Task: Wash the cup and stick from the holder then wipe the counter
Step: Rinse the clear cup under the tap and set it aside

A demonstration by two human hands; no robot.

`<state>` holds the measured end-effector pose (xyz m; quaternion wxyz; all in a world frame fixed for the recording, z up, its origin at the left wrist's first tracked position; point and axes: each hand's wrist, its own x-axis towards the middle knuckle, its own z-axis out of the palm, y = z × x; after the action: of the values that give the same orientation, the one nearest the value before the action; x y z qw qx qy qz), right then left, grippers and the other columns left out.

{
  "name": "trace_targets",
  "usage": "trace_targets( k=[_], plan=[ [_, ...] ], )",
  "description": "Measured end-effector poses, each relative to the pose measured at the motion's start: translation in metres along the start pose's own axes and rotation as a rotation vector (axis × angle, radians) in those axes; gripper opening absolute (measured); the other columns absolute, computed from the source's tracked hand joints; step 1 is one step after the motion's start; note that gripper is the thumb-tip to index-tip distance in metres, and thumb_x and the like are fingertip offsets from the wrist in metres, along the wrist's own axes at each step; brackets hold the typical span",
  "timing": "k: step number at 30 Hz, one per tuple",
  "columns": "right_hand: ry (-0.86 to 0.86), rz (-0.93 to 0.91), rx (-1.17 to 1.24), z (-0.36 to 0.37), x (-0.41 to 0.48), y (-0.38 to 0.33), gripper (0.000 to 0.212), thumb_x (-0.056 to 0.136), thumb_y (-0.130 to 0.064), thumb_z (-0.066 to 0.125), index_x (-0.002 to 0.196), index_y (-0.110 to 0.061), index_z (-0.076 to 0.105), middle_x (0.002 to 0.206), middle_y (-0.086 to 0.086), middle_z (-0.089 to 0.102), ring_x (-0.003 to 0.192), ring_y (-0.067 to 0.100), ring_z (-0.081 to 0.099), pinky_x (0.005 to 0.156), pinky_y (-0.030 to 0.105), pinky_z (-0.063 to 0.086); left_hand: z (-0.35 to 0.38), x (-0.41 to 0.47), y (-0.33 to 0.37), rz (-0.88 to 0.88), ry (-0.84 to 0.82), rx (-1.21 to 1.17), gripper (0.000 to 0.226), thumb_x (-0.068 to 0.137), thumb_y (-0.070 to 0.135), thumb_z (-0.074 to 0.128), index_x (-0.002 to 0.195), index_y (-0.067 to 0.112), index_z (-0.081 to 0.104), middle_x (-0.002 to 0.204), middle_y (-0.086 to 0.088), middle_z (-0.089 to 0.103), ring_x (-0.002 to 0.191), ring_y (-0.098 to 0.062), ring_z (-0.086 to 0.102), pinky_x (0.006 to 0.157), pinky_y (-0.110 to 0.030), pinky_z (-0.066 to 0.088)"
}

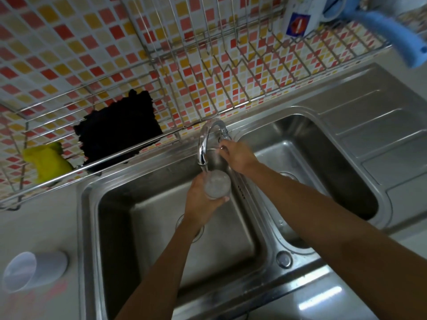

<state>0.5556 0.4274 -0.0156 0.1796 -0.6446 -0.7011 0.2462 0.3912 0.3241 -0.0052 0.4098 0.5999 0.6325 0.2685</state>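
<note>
1. Head view: the left hand [203, 199] is wrapped around a clear round glass cup [217, 184], holding it upright over the left bowl of the shiny steel sink [147, 218].
2. Water runs from the curved silver tap [206, 140] into the cup.
3. The right hand [235, 154] grips the tap's handle at the back.
4. I think this is the cup-washing step.
5. Next, the water needs shutting off.
6. No stick shows.
7. A white plastic cup [32, 271] lies tipped over on the grey bench [39, 227].
</note>
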Motion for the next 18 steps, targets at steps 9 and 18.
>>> trace_targets(
  k=[9,18],
  plan=[
    [0.133,0.099,0.361,0.010,-0.003,0.019,0.018,0.100,-0.028,0.046,0.103,-0.016,0.058,0.077,-0.001,0.059,0.061,0.007,0.053,0.053,0.016,0.033,-0.004,0.001,0.001,0.016,0.017,-0.003,0.082,0.058,0.036,0.089,0.128,0.028,0.049,0.126,0.009,0.057,0.113,-0.011,0.055,0.093,-0.033,0.051],
    [0.132,0.168,0.448,0.009,-0.003,0.013,0.019,0.099,-0.027,0.046,0.105,-0.015,0.059,0.091,0.007,0.064,0.078,0.020,0.061,0.064,0.030,0.050,-0.003,0.010,0.008,0.027,0.079,-0.034,0.073,0.058,0.033,0.090,0.120,0.029,0.051,0.116,0.008,0.060,0.106,-0.012,0.058,0.086,-0.030,0.053]
  ],
)
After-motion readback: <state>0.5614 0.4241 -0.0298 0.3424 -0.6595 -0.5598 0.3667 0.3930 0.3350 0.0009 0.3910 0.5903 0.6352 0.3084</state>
